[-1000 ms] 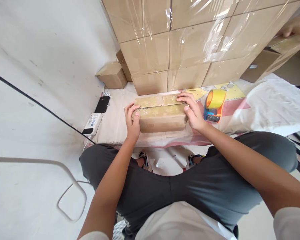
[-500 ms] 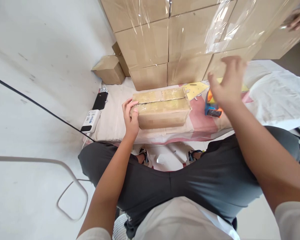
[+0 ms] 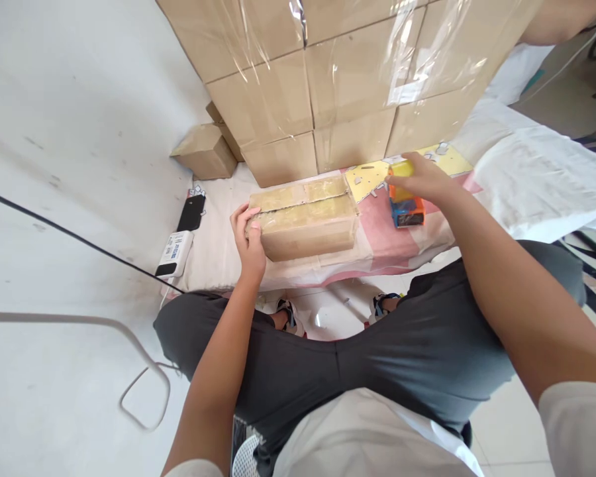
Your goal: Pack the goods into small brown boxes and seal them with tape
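On the cloth-covered table lies a long cardboard box (image 3: 308, 228), its top flaps closed with a seam running lengthwise. My left hand (image 3: 248, 242) grips the box's left end, thumb on the near side and fingers over the top. To the right of the box, an orange and blue tape dispenser (image 3: 408, 213) with a yellow roll rests on the cloth. My right hand (image 3: 424, 177) is closed around its upper part, thumb on the left side; some of its fingers are hidden.
Stacked cartons (image 3: 357, 79) wrapped in clear film stand behind the box. A small carton (image 3: 208, 152), a black phone (image 3: 191, 213) and a white power strip (image 3: 175, 254) sit along the left wall. Another person's arm (image 3: 561, 20) shows at the top right.
My right hand has come down from above onto the tape dispenser and closed on it. The left hand stays on the box. The view has shifted slightly to the right.
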The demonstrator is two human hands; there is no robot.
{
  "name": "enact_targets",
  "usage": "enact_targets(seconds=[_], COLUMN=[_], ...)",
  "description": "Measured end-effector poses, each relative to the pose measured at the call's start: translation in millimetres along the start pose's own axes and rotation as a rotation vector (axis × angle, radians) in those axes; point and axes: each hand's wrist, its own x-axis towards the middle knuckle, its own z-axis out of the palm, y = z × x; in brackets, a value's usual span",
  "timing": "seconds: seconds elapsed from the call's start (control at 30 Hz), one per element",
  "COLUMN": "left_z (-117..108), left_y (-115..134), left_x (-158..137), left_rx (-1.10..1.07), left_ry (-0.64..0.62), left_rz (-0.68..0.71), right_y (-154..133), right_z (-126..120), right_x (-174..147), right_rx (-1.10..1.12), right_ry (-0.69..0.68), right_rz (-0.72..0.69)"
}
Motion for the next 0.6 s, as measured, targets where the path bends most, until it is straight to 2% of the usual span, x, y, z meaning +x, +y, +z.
enact_targets(seconds=[0.07, 0.23, 0.33, 0.4, 0.53, 0.6], left_z=[1, 3, 2, -1, -11, -13], left_y=[0, 2, 1, 1, 0, -2], left_x=[0, -1, 3, 11, 30, 35], left_rx=[-0.005, 0.003, 0.023, 0.054, 0.187, 0.223], left_ry=[0.004, 0.020, 0.019, -0.016, -0.173, -0.192], left_rz=[0.001, 0.006, 0.024, 0.051, 0.107, 0.117], right_y=[5, 9, 7, 7, 8, 11], right_z=[-1, 15, 21, 19, 13, 13], right_x=[1, 0, -2, -4, -11, -15], right_rx=[0.108, 0.250, 0.329, 0.415, 0.587, 0.615], right_ry=[-0.086, 0.055, 0.031, 0.028, 0.077, 0.077], right_rz=[0.038, -0.052, -0.085, -0.091, -0.072, -0.050])
